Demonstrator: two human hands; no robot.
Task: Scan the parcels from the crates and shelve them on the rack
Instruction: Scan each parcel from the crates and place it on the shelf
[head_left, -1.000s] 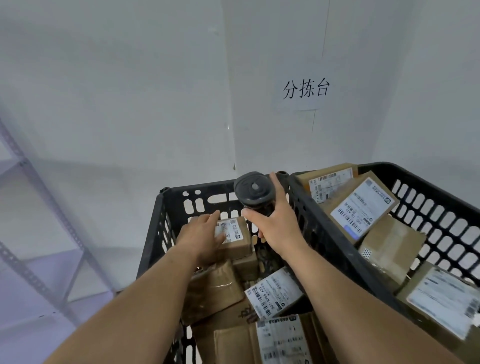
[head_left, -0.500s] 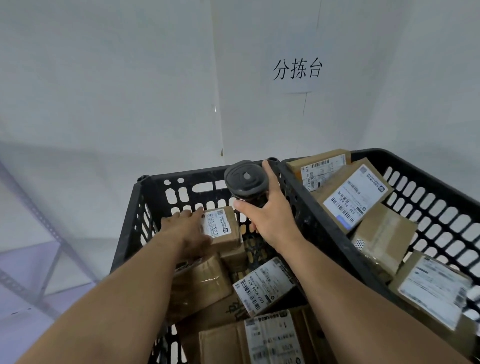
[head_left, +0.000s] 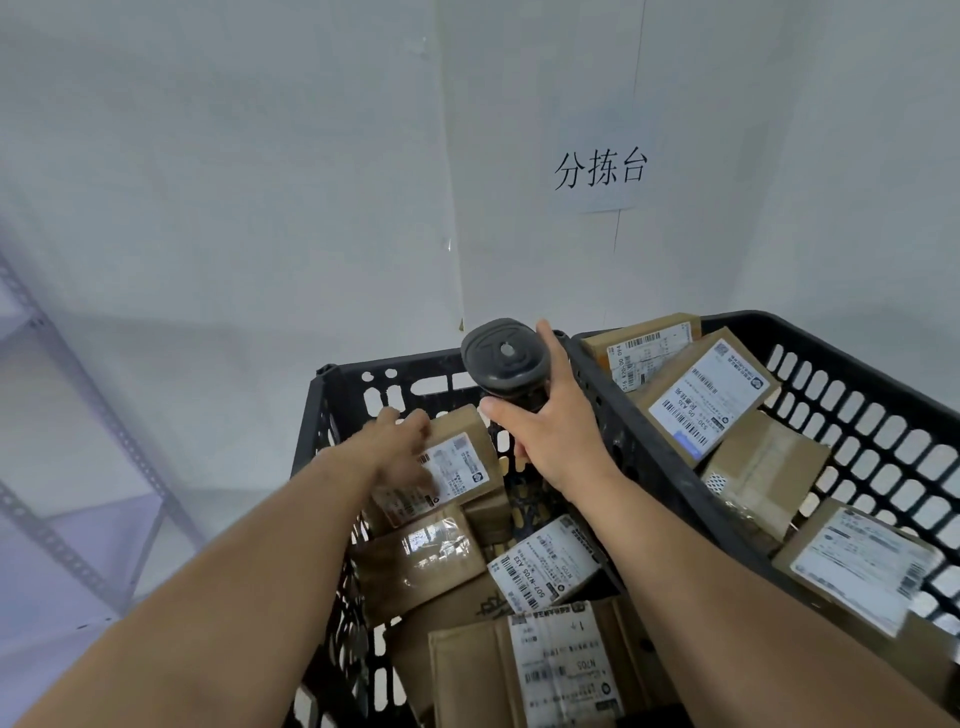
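Cardboard parcel (head_left: 457, 457) in the left crate (head_left: 332, 415): my left hand (head_left: 400, 447) grips it, fingers curled over it; right hand (head_left: 556, 436) grips the scanner (head_left: 501, 364).

Small brown labelled parcel (head_left: 457, 457) sat tilted atop other boxes in the left black crate (head_left: 332, 415). More labelled cartons (head_left: 706, 400) lay jumbled in the right crate (head_left: 852, 395). Grey rack (head_left: 78, 405) stood far left.

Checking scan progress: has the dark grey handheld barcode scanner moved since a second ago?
No. The dark grey scanner stays level with the black crate's far rim, gripped by the right hand.
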